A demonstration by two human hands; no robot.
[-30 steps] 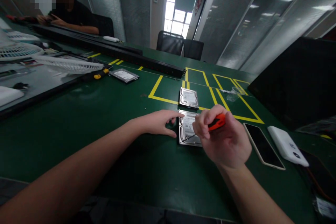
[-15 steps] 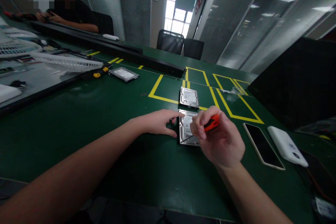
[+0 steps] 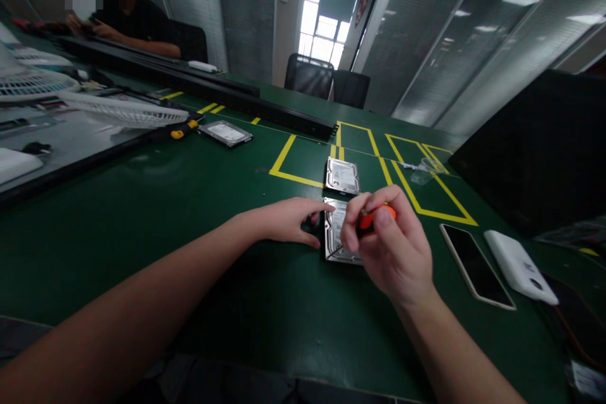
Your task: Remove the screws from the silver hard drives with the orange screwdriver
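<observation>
A silver hard drive (image 3: 334, 227) lies flat on the green table in front of me. My left hand (image 3: 286, 218) is at its left side, index fingertip on the upper left corner and thumb against the lower left edge, steadying it. An orange and black screwdriver (image 3: 365, 222) is gripped in my right hand (image 3: 402, 249). Its thin shaft slants down to the drive's lower left corner. My right hand hides the drive's right part. Just beyond lies a second hard drive (image 3: 342, 175), close to the first.
A third hard drive (image 3: 226, 133) lies further left, near a yellow-handled tool (image 3: 177, 134). Long black rails (image 3: 284, 118) cross the table behind. On the right are a phone (image 3: 476, 265), a white device (image 3: 521, 266) and a large black screen (image 3: 534, 151). Another person sits far left.
My right hand has turned on the screwdriver, its thumb now lying across the handle. My left hand and the drives stay where they were; the view has shifted slightly.
</observation>
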